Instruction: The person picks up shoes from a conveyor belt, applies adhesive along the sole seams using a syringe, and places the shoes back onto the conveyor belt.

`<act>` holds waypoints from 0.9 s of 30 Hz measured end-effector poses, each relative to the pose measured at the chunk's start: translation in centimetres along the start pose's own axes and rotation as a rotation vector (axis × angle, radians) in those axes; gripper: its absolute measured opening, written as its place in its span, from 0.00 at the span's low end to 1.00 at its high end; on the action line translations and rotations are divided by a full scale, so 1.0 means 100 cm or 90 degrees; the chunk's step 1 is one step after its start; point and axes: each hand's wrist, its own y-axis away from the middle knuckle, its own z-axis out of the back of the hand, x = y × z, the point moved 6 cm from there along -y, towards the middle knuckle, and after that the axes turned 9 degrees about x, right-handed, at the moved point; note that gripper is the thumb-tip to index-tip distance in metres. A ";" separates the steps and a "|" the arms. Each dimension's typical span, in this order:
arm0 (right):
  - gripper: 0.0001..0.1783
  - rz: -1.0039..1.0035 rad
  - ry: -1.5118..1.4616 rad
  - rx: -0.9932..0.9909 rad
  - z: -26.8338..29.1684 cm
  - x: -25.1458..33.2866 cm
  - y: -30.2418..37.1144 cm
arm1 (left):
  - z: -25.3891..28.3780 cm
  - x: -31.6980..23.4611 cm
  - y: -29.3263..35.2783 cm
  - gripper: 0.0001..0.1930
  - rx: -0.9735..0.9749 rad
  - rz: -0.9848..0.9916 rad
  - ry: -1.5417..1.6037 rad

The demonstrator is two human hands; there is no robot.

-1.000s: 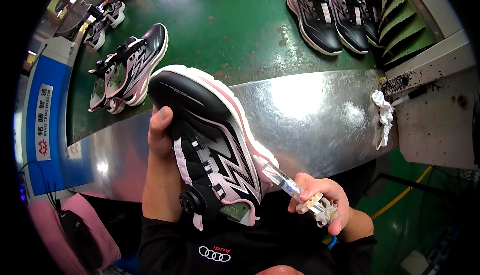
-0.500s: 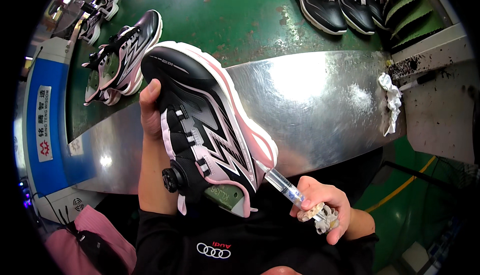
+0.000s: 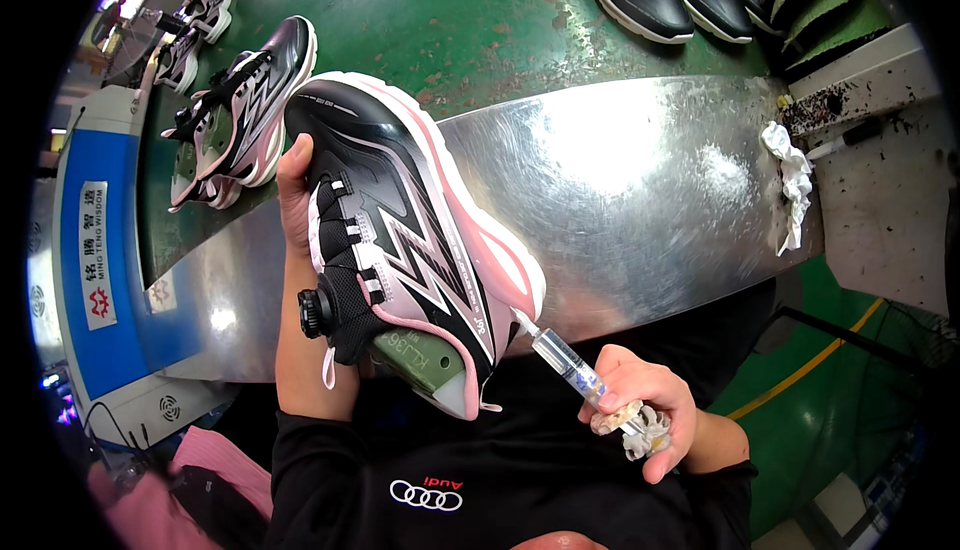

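My left hand (image 3: 296, 185) holds a black, pink and white sneaker (image 3: 410, 200) from its left side, thumb showing by the toe and the other fingers hidden beneath. The shoe's toe points away from me, its sole faces right, and a black dial (image 3: 316, 312) sits on the tongue side. A green shoe last (image 3: 432, 358) fills its opening. My right hand (image 3: 652, 395) is closed around a clear syringe (image 3: 568, 364) with crumpled whitish material at its rear end. The syringe's white tip is at the heel, by the line between sole and upper; whether it touches is unclear.
A similar sneaker (image 3: 250, 115) stands at left on the green table (image 3: 470, 10), with more behind it. Several black shoes (image 3: 640, 0) stand at far right beside a green slotted rack (image 3: 835, 10). Crumpled white tissue (image 3: 790, 185) lies on the metal plate's (image 3: 600, 240) right edge.
The sneaker has shifted slightly left and turned, showing more of the last. The syringe tip sits a little farther out from the heel and shows more. The view has shifted slightly.
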 end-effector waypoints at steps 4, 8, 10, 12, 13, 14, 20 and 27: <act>0.38 0.012 0.030 0.001 0.001 -0.002 0.002 | -0.008 0.006 -0.001 0.21 -0.003 0.016 0.002; 0.38 0.015 0.049 -0.001 0.000 -0.005 0.004 | -0.006 0.005 0.002 0.21 -0.044 0.006 -0.025; 0.38 0.018 0.057 0.000 0.001 -0.005 0.004 | 0.002 0.000 0.002 0.22 -0.067 0.012 -0.075; 0.38 0.021 0.065 -0.005 0.004 -0.004 0.006 | 0.010 -0.003 0.003 0.24 -0.086 0.012 -0.100; 0.37 0.018 0.077 0.002 0.005 -0.004 0.007 | 0.015 -0.007 0.006 0.24 -0.088 0.019 -0.117; 0.37 0.014 0.087 0.010 0.005 -0.005 0.006 | 0.021 -0.012 0.010 0.25 -0.077 0.028 -0.140; 0.36 0.012 0.132 0.016 0.008 -0.007 -0.003 | 0.051 -0.038 0.047 0.26 -0.118 0.068 -0.246; 0.35 0.019 0.163 0.002 0.008 -0.012 -0.010 | 0.090 -0.069 0.107 0.25 -0.168 0.089 -0.353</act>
